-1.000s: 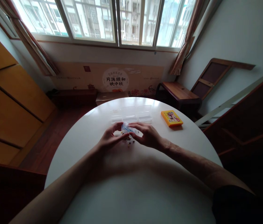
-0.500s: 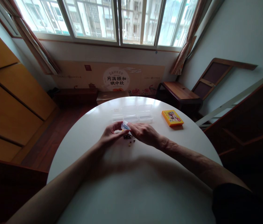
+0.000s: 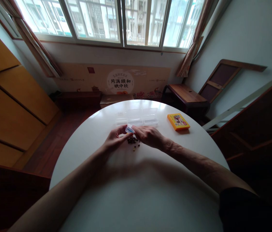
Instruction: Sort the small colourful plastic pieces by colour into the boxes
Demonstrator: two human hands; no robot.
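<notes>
Both my hands meet above the far middle of the white round table (image 3: 136,193). My left hand (image 3: 116,134) is closed around the side of a small clear plastic bag (image 3: 129,128) that has some blue on it. From the other side, the fingers of my right hand (image 3: 149,134) are closed on the same bag. A small pile of dark pieces (image 3: 132,140) lies on the table just below my fingers, and a few loose bits (image 3: 134,149), one yellowish, are scattered nearer to me. What is inside the bag is too small to tell.
A clear plastic compartment tray (image 3: 136,121) lies beyond my hands. An orange-yellow box (image 3: 178,122) with a printed lid sits to the right on the table. Past the table's far edge stand a wooden stool (image 3: 186,94) and a printed carton panel (image 3: 78,74) below the window.
Hardly anything differs. The bag and my fingers have shifted very slightly, showing a little more of the dark pile. Both hands keep their hold.
</notes>
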